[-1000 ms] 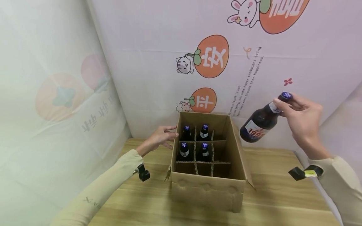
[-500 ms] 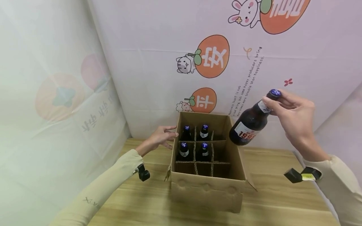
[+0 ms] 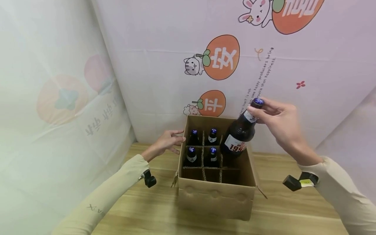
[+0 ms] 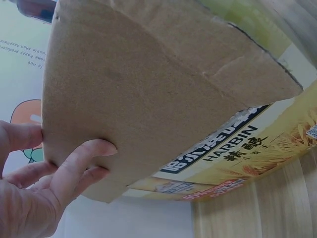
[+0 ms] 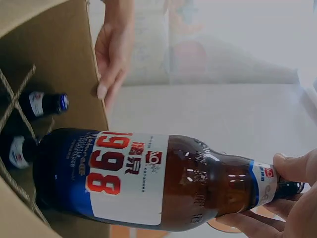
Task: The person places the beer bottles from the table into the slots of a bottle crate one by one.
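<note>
My right hand (image 3: pixel 282 125) pinches the neck of a brown beer bottle (image 3: pixel 239 135), whose label reads 1998. The bottle leans, its base down inside the open cardboard box (image 3: pixel 215 200) over the right-hand column of cells. In the right wrist view, thumb and fingers (image 5: pixel 292 168) grip the neck just under the cap. My left hand (image 3: pixel 167 142) rests against the box's left side with relaxed fingers. The left wrist view shows its fingertips (image 4: pixel 106 148) touching the brown cardboard flap (image 4: pixel 138 84).
Several blue-capped bottles (image 3: pixel 212 158) stand in the left and middle columns, between cardboard dividers (image 3: pixel 211 167). The front row of cells holds no bottles. A wood-grain table (image 3: pixel 282 209) lies under the box, with a printed white curtain (image 3: pixel 158 71) close behind.
My right hand has carried the bottle leftward from beside the box to over its right column, with the base lowered below the rim. The left hand stays in place.
</note>
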Demonstrator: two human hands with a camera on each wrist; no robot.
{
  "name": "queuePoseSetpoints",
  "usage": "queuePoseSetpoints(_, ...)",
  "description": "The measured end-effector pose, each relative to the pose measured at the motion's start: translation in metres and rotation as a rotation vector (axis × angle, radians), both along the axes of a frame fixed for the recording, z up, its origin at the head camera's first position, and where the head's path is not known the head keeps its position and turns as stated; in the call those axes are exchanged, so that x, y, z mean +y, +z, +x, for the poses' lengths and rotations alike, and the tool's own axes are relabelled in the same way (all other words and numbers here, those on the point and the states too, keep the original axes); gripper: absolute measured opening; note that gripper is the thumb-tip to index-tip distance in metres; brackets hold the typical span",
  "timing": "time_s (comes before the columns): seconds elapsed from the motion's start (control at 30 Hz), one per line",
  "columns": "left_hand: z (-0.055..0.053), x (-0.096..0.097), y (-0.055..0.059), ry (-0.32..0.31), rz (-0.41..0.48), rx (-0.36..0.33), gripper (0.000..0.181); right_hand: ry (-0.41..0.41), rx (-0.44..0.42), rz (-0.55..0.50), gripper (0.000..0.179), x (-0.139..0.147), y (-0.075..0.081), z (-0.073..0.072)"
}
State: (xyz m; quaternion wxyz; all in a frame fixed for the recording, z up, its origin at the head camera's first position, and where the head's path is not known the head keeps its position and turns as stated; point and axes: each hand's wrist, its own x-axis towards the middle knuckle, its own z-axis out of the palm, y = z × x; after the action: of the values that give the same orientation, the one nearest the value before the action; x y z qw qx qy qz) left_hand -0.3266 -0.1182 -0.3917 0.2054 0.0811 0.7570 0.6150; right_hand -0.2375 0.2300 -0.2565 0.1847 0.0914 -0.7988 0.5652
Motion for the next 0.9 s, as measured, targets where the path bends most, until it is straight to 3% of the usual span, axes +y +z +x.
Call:
queuePoseSetpoints(0.23,0.001,0.000,0.003,0.005,-0.002,0.001,0.061,0.073,-0.041,0.052,0.045,-0.018,-0.017,-0.004)
queuePoseSetpoints(0.5,-0.001,0.000,0.001,-0.004,-0.005,-0.004,0.062,0.142,-0.087,0.182,0.048,-0.039,-0.025,-0.003)
queuePoseSetpoints(0.63,-0.001,0.000,0.000,-0.001,-0.014,0.002,0.062,0.207,-0.117,0.166,0.047,-0.052,-0.029,-0.003)
queuePoseSetpoints(0.9,0.001,0.001,0.004,-0.007,-0.011,0.005,0.062,0.260,-0.154,0.177,0.046,-0.073,-0.042,-0.002)
